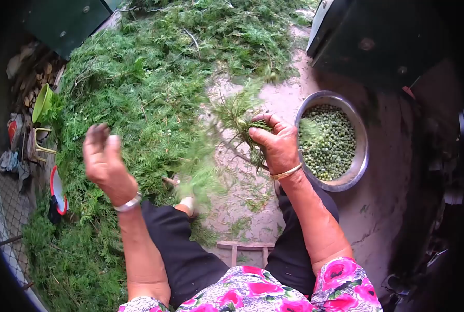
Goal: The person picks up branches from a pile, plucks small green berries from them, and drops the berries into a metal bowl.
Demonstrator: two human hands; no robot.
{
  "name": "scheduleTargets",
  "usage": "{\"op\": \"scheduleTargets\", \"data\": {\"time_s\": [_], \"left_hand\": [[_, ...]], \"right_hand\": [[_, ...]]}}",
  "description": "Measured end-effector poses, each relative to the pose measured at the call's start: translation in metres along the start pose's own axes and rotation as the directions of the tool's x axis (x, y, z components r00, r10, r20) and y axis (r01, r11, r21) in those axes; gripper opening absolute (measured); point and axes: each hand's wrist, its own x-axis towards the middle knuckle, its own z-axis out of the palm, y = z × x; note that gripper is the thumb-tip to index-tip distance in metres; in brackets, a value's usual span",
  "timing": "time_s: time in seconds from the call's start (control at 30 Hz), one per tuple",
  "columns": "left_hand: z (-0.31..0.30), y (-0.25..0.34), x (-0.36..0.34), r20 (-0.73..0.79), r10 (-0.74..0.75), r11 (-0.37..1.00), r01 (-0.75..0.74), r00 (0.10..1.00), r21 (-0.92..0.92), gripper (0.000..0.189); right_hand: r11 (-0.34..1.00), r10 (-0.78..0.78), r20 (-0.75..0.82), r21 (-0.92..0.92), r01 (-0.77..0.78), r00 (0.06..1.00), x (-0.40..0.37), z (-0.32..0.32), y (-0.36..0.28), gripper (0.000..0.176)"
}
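My left hand (107, 166), blurred at the fingertips, is raised over the pile of green conifer cuttings (154, 104). Its fingers are apart and nothing is in them. My right hand (278, 143) pinches a leafy conifer sprig (237, 117) between thumb and fingers, just left of the metal bowl (363, 151). Small round green cones or berries (330, 140) fill much of that bowl. Between my knees, a blurred green sprig (200, 179) seems to be in motion, apart from both hands. The bowl's left edge is partly behind a blurred bit of greenery.
A low wooden stool (245, 244) shows between my legs. Dark green metal panels (367, 47) stand at the upper right. On the left are a lime green basin (43, 103), a red-rimmed white dish (58, 191), stacked firewood (39, 91) and wire mesh (5, 208).
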Motion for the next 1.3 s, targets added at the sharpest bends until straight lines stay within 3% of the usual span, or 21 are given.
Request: {"op": "scheduleTargets", "data": {"time_s": [0.03,0.1,0.13,0.17,0.27,0.37,0.47,0.5,0.6,0.63,0.67,0.7,0.77,0.93,1.0,1.07,1.13,1.2,1.23,1.27,1.3], "left_hand": [[0.01,0.009,-0.017,0.242,0.043,0.998,-0.051,0.969,0.027,0.041],[0.024,0.014,-0.049,0.65,0.063,0.955,-0.235,0.758,0.182,0.051],[0.034,0.015,-0.064,0.746,0.007,0.965,-0.2,0.666,0.169,0.058],[0.041,0.011,-0.08,0.793,0.0,0.93,-0.291,0.609,0.223,0.062],[0.056,0.003,-0.107,0.797,-0.028,0.921,-0.294,0.603,0.255,0.071],[0.062,-0.004,-0.113,0.691,0.032,0.913,-0.302,0.722,0.273,0.069],[0.066,-0.021,-0.111,0.596,-0.068,0.981,-0.055,0.8,0.185,0.042],[0.066,-0.019,-0.106,0.595,-0.068,0.981,-0.055,0.801,0.186,0.042],[0.061,-0.021,-0.094,0.732,-0.324,0.897,0.441,0.599,0.036,0.015],[0.058,-0.025,-0.093,0.745,-0.366,0.83,0.557,0.558,-0.01,0.015],[0.057,-0.027,-0.093,0.762,-0.399,0.747,0.663,0.509,-0.052,0.015],[0.057,-0.027,-0.092,0.768,-0.396,0.747,0.663,0.504,-0.051,0.015],[0.057,-0.026,-0.092,0.749,-0.5,0.566,0.818,0.435,-0.098,0.016],[0.056,-0.015,-0.087,0.784,-0.505,0.428,0.894,0.361,-0.136,0.016],[0.056,-0.015,-0.085,0.849,-0.407,0.428,0.891,0.338,-0.15,0.021],[0.059,-0.006,-0.085,0.842,-0.405,0.467,0.872,0.356,-0.144,0.018],[0.06,-0.005,-0.086,0.835,-0.402,0.507,0.851,0.376,-0.139,0.016],[0.061,-0.012,-0.088,0.84,-0.417,0.55,0.832,0.347,-0.071,0.015],[0.059,-0.016,-0.089,0.837,-0.441,0.565,0.825,0.326,-0.024,0.015],[0.058,-0.02,-0.089,0.853,-0.414,0.574,0.818,0.317,-0.025,0.02],[0.057,-0.02,-0.09,0.861,-0.406,0.574,0.819,0.308,-0.022,0.019]], "right_hand": [[0.985,-0.065,-0.027,-0.159,0.06,0.998,-0.001,0.003,0.002,0.016],[0.919,-0.173,-0.027,-0.364,0.152,0.985,-0.001,0.006,0.009,0.016],[0.918,-0.163,-0.013,-0.368,0.147,0.986,-0.004,0.01,0.01,0.016],[0.947,-0.131,-0.031,-0.301,0.116,0.991,-0.007,0.014,0.01,0.018],[0.975,-0.087,-0.018,-0.207,0.081,0.996,-0.012,0.02,0.012,0.023],[0.989,-0.076,0.065,-0.121,0.083,0.995,-0.019,0.029,0.007,0.023],[0.989,-0.056,0.164,-0.124,0.077,0.985,-0.026,0.036,0.005,0.022],[0.977,-0.147,0.189,-0.125,0.172,0.971,-0.027,0.038,0.007,0.026],[0.953,-0.218,0.115,-0.19,0.237,0.969,-0.027,0.037,-0.012,0.032],[0.909,-0.229,0.084,-0.337,0.244,0.97,-0.025,0.031,-0.017,0.036],[0.965,-0.165,0.007,-0.207,0.163,0.986,-0.021,0.029,-0.014,0.031],[0.948,-0.148,0.006,-0.286,0.143,0.989,-0.018,0.023,-0.01,0.027],[0.927,-0.106,0.012,-0.361,0.103,0.994,-0.016,0.016,-0.006,0.022],[0.941,0.049,0.005,-0.335,-0.045,0.999,-0.014,0.013,-0.001,0.018],[0.924,0.113,-0.014,-0.366,-0.11,0.994,-0.014,0.014,-0.006,0.017],[0.952,0.031,0.118,-0.307,0.007,0.993,-0.014,0.015,-0.008,0.018],[0.962,0.083,0.148,-0.268,-0.041,0.986,-0.013,0.012,-0.01,0.02],[0.93,-0.005,0.284,-0.351,0.109,0.959,-0.014,0.012,-0.016,0.023],[0.926,0.024,0.3,-0.365,0.092,0.954,-0.017,0.013,-0.019,0.023],[0.85,-0.056,0.354,-0.474,0.23,0.934,-0.014,0.011,-0.017,0.024],[0.802,-0.037,0.367,-0.545,0.247,0.93,-0.013,0.01,-0.016,0.023]]}}
